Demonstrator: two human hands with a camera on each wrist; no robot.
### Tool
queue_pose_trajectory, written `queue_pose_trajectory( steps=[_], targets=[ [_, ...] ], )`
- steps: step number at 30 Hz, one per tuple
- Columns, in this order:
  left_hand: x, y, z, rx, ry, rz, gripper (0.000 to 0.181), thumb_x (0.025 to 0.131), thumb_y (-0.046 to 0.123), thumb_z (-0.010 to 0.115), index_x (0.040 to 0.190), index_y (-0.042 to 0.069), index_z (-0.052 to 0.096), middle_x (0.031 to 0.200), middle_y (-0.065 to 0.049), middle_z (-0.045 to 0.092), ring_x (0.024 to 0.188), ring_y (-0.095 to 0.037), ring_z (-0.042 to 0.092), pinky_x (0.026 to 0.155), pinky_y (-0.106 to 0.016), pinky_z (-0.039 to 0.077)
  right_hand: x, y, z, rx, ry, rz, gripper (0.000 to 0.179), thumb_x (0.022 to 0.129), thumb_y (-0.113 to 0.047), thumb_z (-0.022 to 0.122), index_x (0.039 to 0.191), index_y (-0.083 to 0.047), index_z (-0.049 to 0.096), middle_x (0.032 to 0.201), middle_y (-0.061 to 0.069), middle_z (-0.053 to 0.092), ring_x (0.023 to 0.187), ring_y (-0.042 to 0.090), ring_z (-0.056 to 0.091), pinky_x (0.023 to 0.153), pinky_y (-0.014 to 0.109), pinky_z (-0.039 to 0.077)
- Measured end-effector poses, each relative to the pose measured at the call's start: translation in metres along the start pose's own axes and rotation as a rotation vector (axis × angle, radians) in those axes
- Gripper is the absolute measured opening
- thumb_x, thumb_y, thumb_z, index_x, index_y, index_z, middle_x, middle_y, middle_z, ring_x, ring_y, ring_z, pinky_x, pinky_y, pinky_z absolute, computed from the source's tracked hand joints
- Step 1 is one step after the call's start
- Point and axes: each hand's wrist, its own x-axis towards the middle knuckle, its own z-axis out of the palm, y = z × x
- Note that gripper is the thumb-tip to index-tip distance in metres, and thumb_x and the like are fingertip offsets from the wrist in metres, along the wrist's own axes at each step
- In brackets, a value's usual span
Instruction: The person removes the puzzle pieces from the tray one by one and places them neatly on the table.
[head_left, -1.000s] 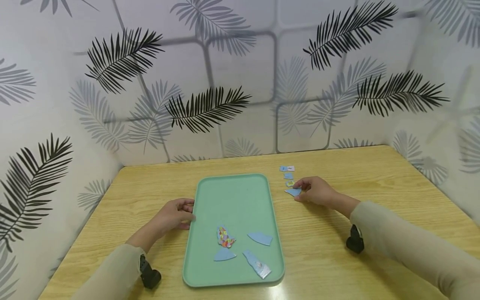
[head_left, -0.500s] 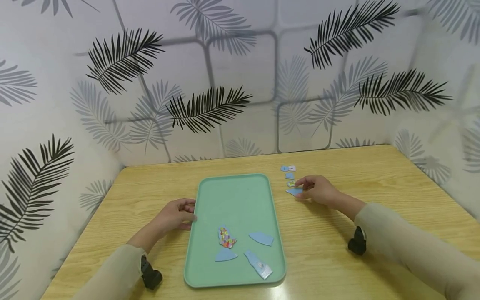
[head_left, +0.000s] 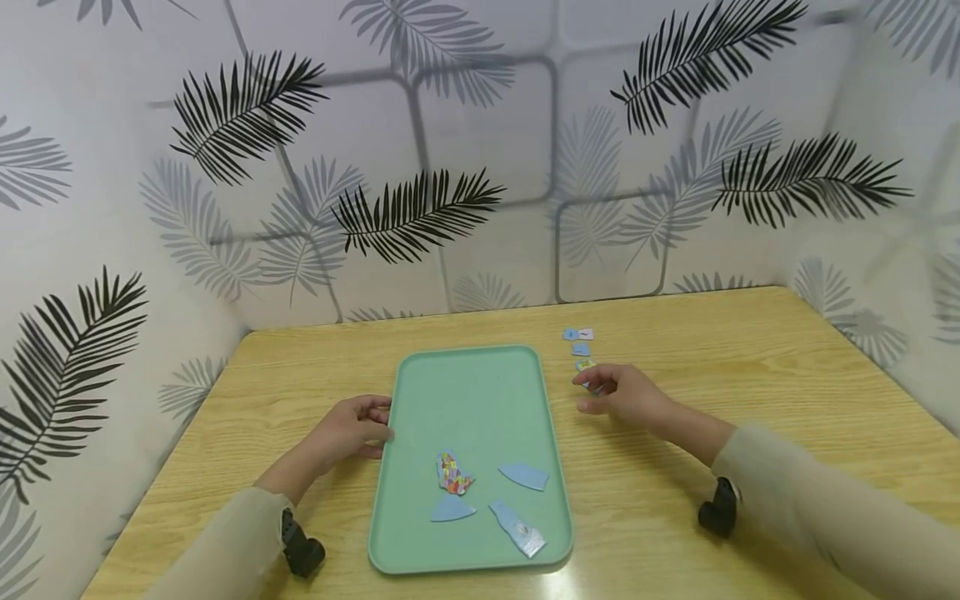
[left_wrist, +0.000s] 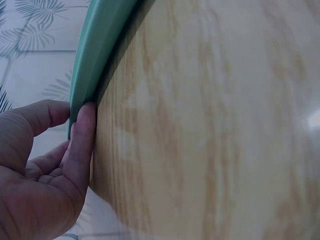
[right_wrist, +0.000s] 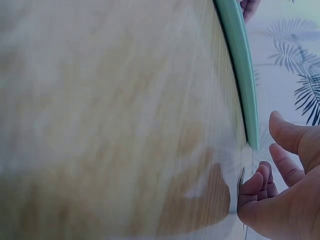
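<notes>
My left hand (head_left: 352, 429) holds the left rim of the green tray (head_left: 468, 408); in the left wrist view its thumb is over the rim and a finger lies against the outer side. Flat puzzle pieces lie in the tray's near half: a multicoloured piece (head_left: 452, 475), a light-blue wedge (head_left: 452, 508), a curved blue piece (head_left: 525, 477) and a long blue piece (head_left: 517, 529). To the tray's right, my right hand (head_left: 626, 398) hovers with thumb and forefinger apart. Beneath its fingers a blue piece shows only in part, with a yellow-marked piece (head_left: 583, 365) just behind.
Farther back on the wooden table (head_left: 720, 358) lie a small blue piece (head_left: 581, 350) and, behind it, a blue piece (head_left: 571, 334) beside a white one (head_left: 586, 334). A leaf-patterned wall (head_left: 487, 242) rises behind the table.
My right hand has let go of the blue piece on the table; its fingers have parted and shifted slightly left over it. The left hand and tray stay in place.
</notes>
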Motion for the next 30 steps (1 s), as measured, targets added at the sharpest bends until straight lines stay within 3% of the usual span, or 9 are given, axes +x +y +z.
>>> queue_pose_trajectory(
  steps=[13,21,25,30],
  targets=[
    [-0.001,0.000,0.000,-0.004,-0.006,0.013,0.058,0.088,-0.001,0.065,0.140,-0.007,0.042,0.106,-0.016,0.054,0.089,-0.020,0.059,0.073,-0.037,0.058,-0.024,-0.016,0.028,0.111,-0.052,-0.023,0.035,0.083,-0.008,0.077,0.114,0.001,0.066,0.105,0.014,0.055,0.083,0.022,0.050,0.061,0.024,0.047],
    [-0.001,-0.001,-0.001,-0.001,-0.004,0.009,0.058,0.088,0.000,0.066,0.140,-0.007,0.042,0.106,-0.016,0.054,0.090,-0.021,0.059,0.073,-0.037,0.058,-0.042,-0.027,0.042,0.160,-0.130,-0.065,0.036,0.080,-0.006,0.078,0.113,0.002,0.066,0.095,0.010,0.057,0.077,0.020,0.049,0.057,0.021,0.043],
    [0.000,0.000,-0.001,-0.001,-0.006,0.009,0.058,0.088,0.000,0.066,0.140,-0.006,0.042,0.107,-0.015,0.053,0.090,-0.021,0.059,0.074,-0.037,0.058,-0.049,-0.030,0.049,0.150,-0.163,-0.092,0.036,0.080,-0.005,0.079,0.112,0.002,0.066,0.086,0.010,0.057,0.075,0.019,0.048,0.056,0.020,0.042],
    [-0.001,0.000,-0.001,0.005,-0.010,0.016,0.057,0.088,0.001,0.066,0.140,-0.007,0.042,0.106,-0.015,0.054,0.090,-0.021,0.059,0.074,-0.037,0.058,-0.054,-0.030,0.058,0.104,-0.159,-0.120,0.034,0.079,-0.006,0.080,0.109,0.000,0.067,0.090,0.007,0.059,0.073,0.018,0.047,0.058,0.021,0.042]
  ],
)
